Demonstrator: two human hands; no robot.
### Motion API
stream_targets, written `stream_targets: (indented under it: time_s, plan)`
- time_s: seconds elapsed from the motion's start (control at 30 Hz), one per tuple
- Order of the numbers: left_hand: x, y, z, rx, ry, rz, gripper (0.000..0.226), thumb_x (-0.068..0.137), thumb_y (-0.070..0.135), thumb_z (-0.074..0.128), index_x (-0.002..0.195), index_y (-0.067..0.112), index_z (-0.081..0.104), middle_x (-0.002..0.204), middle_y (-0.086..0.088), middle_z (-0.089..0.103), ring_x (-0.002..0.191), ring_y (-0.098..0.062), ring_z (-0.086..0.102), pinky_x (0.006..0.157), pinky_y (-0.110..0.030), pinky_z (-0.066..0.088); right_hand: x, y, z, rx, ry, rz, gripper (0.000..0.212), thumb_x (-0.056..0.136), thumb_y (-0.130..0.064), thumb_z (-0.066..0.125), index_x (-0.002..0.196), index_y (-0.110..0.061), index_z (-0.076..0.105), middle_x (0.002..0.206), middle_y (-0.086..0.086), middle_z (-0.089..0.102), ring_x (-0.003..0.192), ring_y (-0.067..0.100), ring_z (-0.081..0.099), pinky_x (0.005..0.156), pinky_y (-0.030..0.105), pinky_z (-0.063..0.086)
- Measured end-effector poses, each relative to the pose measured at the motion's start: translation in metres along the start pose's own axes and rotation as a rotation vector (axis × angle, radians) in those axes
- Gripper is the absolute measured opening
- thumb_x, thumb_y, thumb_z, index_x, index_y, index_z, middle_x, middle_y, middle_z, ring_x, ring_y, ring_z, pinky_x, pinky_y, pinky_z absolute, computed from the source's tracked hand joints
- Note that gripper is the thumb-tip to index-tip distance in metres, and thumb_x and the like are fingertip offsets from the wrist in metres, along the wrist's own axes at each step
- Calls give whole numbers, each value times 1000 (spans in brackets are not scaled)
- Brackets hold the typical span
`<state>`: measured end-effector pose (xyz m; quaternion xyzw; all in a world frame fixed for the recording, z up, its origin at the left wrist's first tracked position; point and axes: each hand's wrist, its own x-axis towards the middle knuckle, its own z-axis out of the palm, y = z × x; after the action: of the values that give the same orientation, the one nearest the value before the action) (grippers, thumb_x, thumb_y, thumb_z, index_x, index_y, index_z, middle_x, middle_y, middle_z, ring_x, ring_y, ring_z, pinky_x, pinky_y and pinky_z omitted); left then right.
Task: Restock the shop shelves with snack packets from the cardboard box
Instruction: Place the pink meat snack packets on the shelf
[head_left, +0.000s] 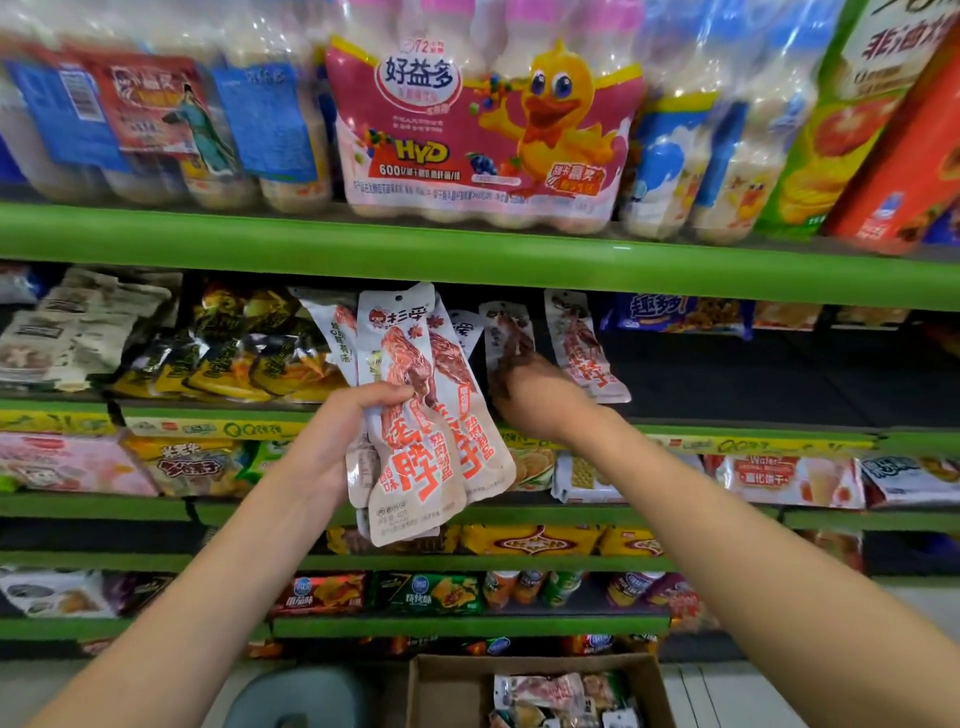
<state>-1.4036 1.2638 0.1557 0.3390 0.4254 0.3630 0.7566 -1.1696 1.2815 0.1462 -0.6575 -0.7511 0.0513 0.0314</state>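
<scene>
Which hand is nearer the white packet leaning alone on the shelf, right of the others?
Right. The right hand reaches into the shelf just left of that lone packet. The left hand is farther left and lower, holding a bunch of packets.

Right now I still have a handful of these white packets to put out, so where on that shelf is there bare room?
Bare dark shelf lies right of the standing white packets, below the blue packet. Left of your left hand it is crowded: yellow-black packets and beige packets fill that stretch. Your right hand is already beside the gap.
</scene>
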Motion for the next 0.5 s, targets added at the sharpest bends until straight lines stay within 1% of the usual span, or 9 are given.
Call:
stream_targets:
  time_s: [0.07, 0.13, 0.17, 0.23, 0.33, 0.43, 0.5]
  plan:
    - [3, 0, 1, 7, 1, -6, 24, 61, 18, 76, 82, 7, 71, 69, -8, 73, 57, -25, 70, 57, -33, 60, 3, 5, 1, -5, -5, 61, 29, 97, -26, 44, 108, -9, 66, 117, 19, 64, 106, 32, 58, 80, 35, 50]
    - [4, -1, 2, 5, -10, -5, 15, 61, 18, 75, 72, 8, 79, 75, -10, 75, 62, -27, 73, 58, -35, 60, 7, 11, 0, -2, -23, 115, 31, 96, -21, 45, 118, -11, 63, 126, 16, 60, 116, 32, 54, 86, 36, 50]
    - [5, -1, 3, 4, -16, -2, 12, 62, 18, 74, 68, 10, 80, 77, -11, 76, 64, -27, 73, 58, -36, 60, 8, 14, -1, 7, -21, 136, 31, 96, -20, 45, 121, -12, 62, 128, 15, 60, 117, 32, 54, 86, 35, 49]
    - [5, -1, 4, 4, -22, -4, 11, 63, 19, 74, 67, 10, 80, 78, -12, 76, 66, -28, 74, 59, -38, 60, 10, 16, 0, 17, -8, 156, 32, 95, -19, 45, 121, -12, 62, 128, 13, 60, 116, 31, 55, 82, 32, 46]
    - [5, 0, 5, -7, -18, -11, 21, 59, 18, 76, 76, 5, 78, 79, -14, 76, 65, -30, 73, 61, -39, 60, 10, 18, 5, 13, 24, 168, 33, 96, -24, 45, 122, -12, 62, 128, 12, 60, 116, 31, 55, 84, 33, 46]
    - [4, 0, 6, -7, -5, -11, 33, 59, 19, 76, 89, 5, 71, 77, -12, 75, 63, -28, 73, 62, -37, 60, 7, 21, 8, 32, 35, 162, 32, 97, -26, 44, 118, -13, 64, 123, 12, 62, 110, 32, 57, 79, 31, 46]
    - [5, 1, 6, -14, -3, -6, 35, 59, 19, 76, 91, 6, 70, 77, -11, 75, 63, -28, 72, 63, -37, 60, 4, 24, 7, 93, 114, 141, 30, 96, -26, 46, 112, -14, 67, 119, 11, 63, 107, 34, 59, 81, 34, 50]
